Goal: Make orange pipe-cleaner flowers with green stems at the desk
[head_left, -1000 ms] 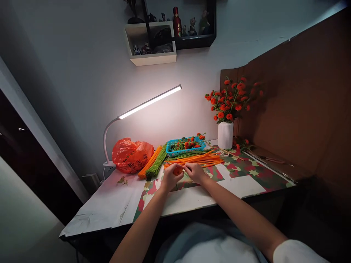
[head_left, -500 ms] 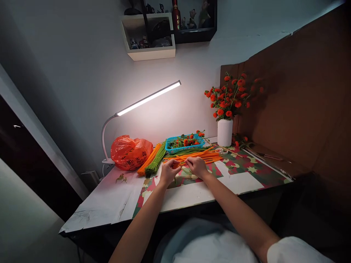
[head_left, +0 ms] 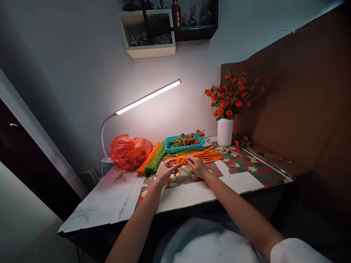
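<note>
Between my two hands is a looped orange pipe cleaner (head_left: 181,160), bent into small curls. My left hand (head_left: 166,170) pinches its left side with thumb and fingers. On the other side, the fingertips of my right hand (head_left: 196,166) close on its right edge. Just behind lie loose orange pipe cleaners (head_left: 211,157), spread across the mat. A green bundle of pipe cleaners (head_left: 155,162) and an orange bundle (head_left: 146,160) rest to the left of my hands.
A blue basket (head_left: 185,149) holds orange flowers with green stems. White-handled scissors (head_left: 221,150) lie near a ribbed white vase (head_left: 225,132) of orange flowers. At the left are a red plastic bag (head_left: 130,151) and a lit lamp (head_left: 148,98). A cardboard panel (head_left: 296,95) stands right.
The orange pipe cleaner's loops now show between my hands, where my fingers mostly covered it before. My hands have drawn slightly apart, and the left fingers are more extended.
</note>
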